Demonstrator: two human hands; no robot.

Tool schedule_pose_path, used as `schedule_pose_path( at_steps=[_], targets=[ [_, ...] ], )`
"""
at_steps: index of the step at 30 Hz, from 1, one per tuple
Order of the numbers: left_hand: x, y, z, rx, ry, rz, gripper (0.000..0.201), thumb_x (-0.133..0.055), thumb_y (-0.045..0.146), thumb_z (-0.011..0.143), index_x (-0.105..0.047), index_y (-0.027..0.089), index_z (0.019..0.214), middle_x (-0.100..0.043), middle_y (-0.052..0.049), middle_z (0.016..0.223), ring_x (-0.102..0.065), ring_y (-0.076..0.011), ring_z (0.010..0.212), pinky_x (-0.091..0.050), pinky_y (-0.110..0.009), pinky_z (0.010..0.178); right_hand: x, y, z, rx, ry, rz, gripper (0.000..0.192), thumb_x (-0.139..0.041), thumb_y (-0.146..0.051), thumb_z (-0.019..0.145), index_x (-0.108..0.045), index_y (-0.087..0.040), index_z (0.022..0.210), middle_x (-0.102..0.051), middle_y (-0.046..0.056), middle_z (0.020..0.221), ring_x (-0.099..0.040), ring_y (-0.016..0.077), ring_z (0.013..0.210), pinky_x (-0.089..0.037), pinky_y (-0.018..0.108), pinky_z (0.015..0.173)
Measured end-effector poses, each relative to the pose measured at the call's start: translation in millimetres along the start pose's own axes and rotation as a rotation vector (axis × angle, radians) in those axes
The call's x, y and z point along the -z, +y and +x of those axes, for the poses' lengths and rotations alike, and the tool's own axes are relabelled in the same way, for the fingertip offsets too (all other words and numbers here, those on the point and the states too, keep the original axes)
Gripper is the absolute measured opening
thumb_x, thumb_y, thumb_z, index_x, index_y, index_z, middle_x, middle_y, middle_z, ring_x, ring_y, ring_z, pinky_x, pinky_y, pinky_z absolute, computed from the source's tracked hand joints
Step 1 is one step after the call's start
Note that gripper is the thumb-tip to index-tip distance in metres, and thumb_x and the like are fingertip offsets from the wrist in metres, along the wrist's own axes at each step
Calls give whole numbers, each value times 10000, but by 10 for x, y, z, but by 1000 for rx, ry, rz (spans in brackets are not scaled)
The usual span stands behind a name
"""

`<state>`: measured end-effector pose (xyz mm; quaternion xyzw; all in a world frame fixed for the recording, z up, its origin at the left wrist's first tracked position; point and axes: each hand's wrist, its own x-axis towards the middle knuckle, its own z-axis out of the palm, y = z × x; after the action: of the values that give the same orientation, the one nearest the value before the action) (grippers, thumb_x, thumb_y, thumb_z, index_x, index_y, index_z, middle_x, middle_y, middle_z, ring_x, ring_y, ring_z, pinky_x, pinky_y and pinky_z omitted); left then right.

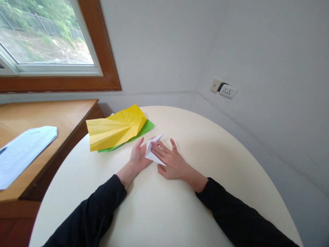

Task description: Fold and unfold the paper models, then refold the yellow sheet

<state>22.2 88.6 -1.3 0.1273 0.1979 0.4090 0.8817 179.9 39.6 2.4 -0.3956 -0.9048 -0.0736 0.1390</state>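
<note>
A small piece of folded white paper (151, 155) with pointed corners rests in my left hand (138, 156). That palm is turned upward under the paper, with the thumb standing apart and the other fingers mostly hidden behind it. From the right, my right hand (174, 163) lays its outstretched fingertips on the paper's folds. Its little finger is raised away from the rest, and its thumb points left below the paper. Both hands are just above the round cream table (159, 212).
A creased yellow sheet (115, 128) lies over a green sheet (146, 128) on the table's far left. To the left stands a wooden desk (69, 113) with written papers (25, 147) on it. Behind are a window (46, 34) and a wall socket (228, 91).
</note>
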Motion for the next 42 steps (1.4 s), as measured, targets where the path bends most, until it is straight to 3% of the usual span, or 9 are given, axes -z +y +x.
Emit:
schedule_pose_path(
  at_steps=[7, 12, 16, 19, 27, 32, 35, 38, 42],
  targets=[
    [-33, 6, -29, 12, 51, 72, 420, -371, 405, 897, -529, 127, 1169, -674, -134, 890, -661, -246, 825, -474, -378, 802, -43, 31, 5, 196, 185, -4, 430, -394, -198, 829, -506, -106, 1234, -451, 138, 1379, -323, 205, 1315, -105, 450, 1092],
    [-54, -2, -40, 29, 1, 97, 430, -357, 416, 898, -501, 128, 1183, -653, -145, 985, -644, -248, 837, -454, -394, 813, -77, 27, -5, 139, 330, -18, 327, -470, -219, 802, -579, -139, 1099, -589, 133, 1196, -439, 243, 1157, -261, 414, 982],
    [-33, -7, -24, 45, -43, 120, 416, -354, 414, 901, -522, 123, 1146, -660, -120, 905, -637, -225, 739, -457, -358, 757, -94, 30, -3, 112, 350, -65, 227, -464, -217, 820, -617, -154, 976, -651, 101, 949, -505, 232, 895, -337, 385, 828],
    [-10, -6, -13, 80, -73, 124, 411, -359, 415, 901, -519, 130, 1149, -658, -125, 931, -642, -224, 746, -457, -346, 747, -100, 48, 8, 155, 386, -102, 215, -422, -187, 872, -628, -154, 923, -657, 87, 890, -507, 213, 823, -350, 363, 774],
    [-44, -16, -30, 120, -35, 103, 439, -338, 410, 910, -504, 120, 1195, -655, -149, 991, -654, -240, 835, -468, -351, 776, -82, 70, 18, 301, 450, -104, 244, -392, -106, 915, -634, -130, 940, -677, 83, 972, -542, 168, 1032, -377, 322, 871],
    [-56, -33, -33, 147, -49, 83, 455, -304, 411, 923, -530, 107, 1175, -665, -141, 967, -659, -221, 781, -482, -327, 755, -95, 66, 38, 291, 488, -116, 236, -440, -90, 892, -618, -145, 748, -680, 93, 908, -587, 170, 881, -433, 324, 815],
    [-21, -45, -13, 153, -58, 92, 449, -360, 422, 904, -543, 105, 1163, -668, -150, 949, -656, -230, 806, -480, -334, 776, -95, 46, 44, 258, 471, -142, 267, -439, -86, 889, -593, -156, 682, -681, 79, 857, -584, 148, 721, -444, 298, 686],
    [6, -52, -3, 124, -58, 135, 446, -388, 426, 889, -547, 111, 1161, -672, -152, 914, -652, -256, 846, -469, -369, 807, -85, 28, 38, 236, 482, -156, 258, -446, -91, 885, -597, -155, 685, -687, 57, 842, -554, 124, 598, -408, 275, 567],
    [10, -46, -9, 132, -60, 153, 445, -383, 423, 887, -554, 111, 1155, -673, -164, 916, -649, -280, 877, -462, -390, 818, -84, 19, 30, 229, 486, -138, 215, -441, -86, 885, -628, -140, 794, -699, 58, 880, -579, 123, 614, -405, 269, 567]
  ],
)
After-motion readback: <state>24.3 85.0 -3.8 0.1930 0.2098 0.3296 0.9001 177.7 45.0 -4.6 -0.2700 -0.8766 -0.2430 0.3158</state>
